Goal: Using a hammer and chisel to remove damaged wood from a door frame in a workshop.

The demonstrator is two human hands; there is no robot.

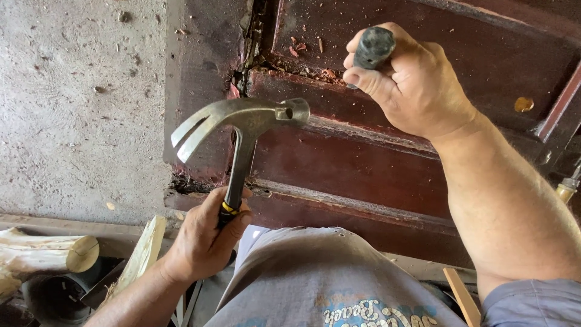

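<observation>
Over a dark red door (375, 163), hammer (242, 130) up and chisel (373, 47) set.

Left hand (206, 239) is wrapped tight round the hammer's handle, its head raised with claw pointing left, clear of the wood. Right hand (408, 85) is clenched on the chisel; only its dark butt end shows, the blade is hidden behind the fingers (369, 82), aimed at the chipped joint (254, 66) with its red splinters. Logs (48, 254) lower left are cut off by the frame edge.
</observation>
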